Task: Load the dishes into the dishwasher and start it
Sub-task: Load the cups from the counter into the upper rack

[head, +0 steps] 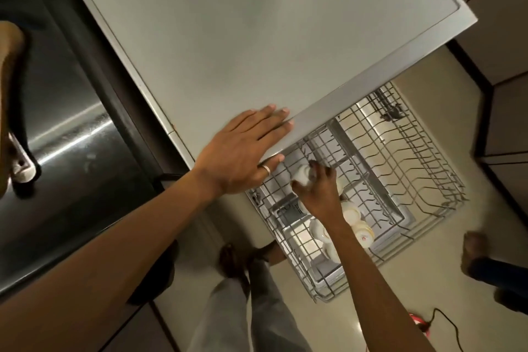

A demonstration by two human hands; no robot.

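R hand (317, 190) is down in the pulled-out dishwasher rack (423, 168), fingers curled round a small white cup (302, 176). Cup is at rack's left edge, just below the countertop's front edge; blurred, so can't tell if it's touching the wires yet or which way it's tipped. L hand (243, 148) lies flat on countertop (257, 37) at its front edge, fingers straight & together, ringed digit over the lip, holding nothing; prob just bracing. Other white cups (353, 213) already sit in a row along rack's near-left side, right by the R wrist. Right half of rack is bare tines.

Risks, my read:
- cup released before it's seated btwn tines, so it tips or rolls & clinks into the neighbours; chip risk
- R wrist/forearm drags across the loaded cups on the way out, since they're v close, and knocks one over
- grip looks like fingertips only, so a slip would drop the cup onto the wires
- knuckles could catch the countertop overhang when lifting, as cup spot is tucked under it
- 2nd person's foot (474, 248) is near rack's right corner and a cable (445, 320) lies on floor; a bump or trip would jolt the rack w/ cups loose

Loading is still mid-way; rack not pushed in, start not done yet
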